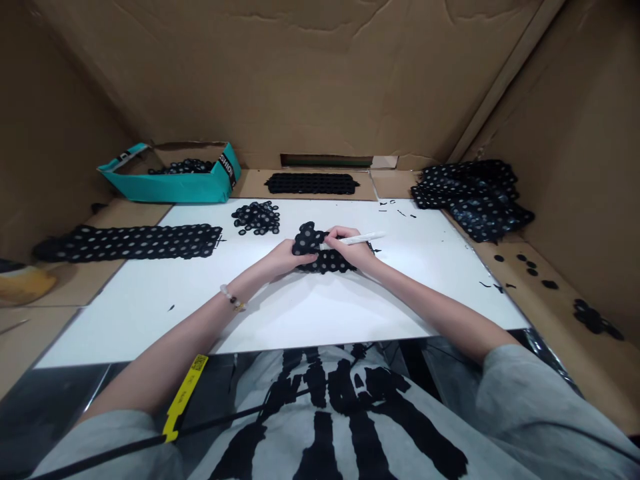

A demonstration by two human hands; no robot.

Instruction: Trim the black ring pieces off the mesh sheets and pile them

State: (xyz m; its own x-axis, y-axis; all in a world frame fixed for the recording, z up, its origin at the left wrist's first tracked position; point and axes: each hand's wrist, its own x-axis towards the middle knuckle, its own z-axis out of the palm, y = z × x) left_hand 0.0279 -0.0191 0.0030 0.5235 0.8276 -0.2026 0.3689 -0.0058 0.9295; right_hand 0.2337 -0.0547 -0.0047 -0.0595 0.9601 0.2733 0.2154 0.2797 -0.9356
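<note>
My right hand [346,245] is closed around a white pen-like tool [367,237], its tip pointing left at a black dotted sheet [333,261]. The sheet lies on the white board [320,307] in front of me. My left hand [289,259] pinches the folded-up left part of this sheet, thumb on top. Left of and beyond my hands is a pile of small black rings with grey centres [257,218]. Farther left a long black dotted strip [145,242] lies across the board's edge.
A teal box [175,189] holding more black rings stands at the back left. Behind my hands lies a black strip [312,183]. Black dotted sheets [470,193] are heaped at the back right. Loose black discs [532,264] lie on the right cardboard. Cardboard walls [300,80] surround the board.
</note>
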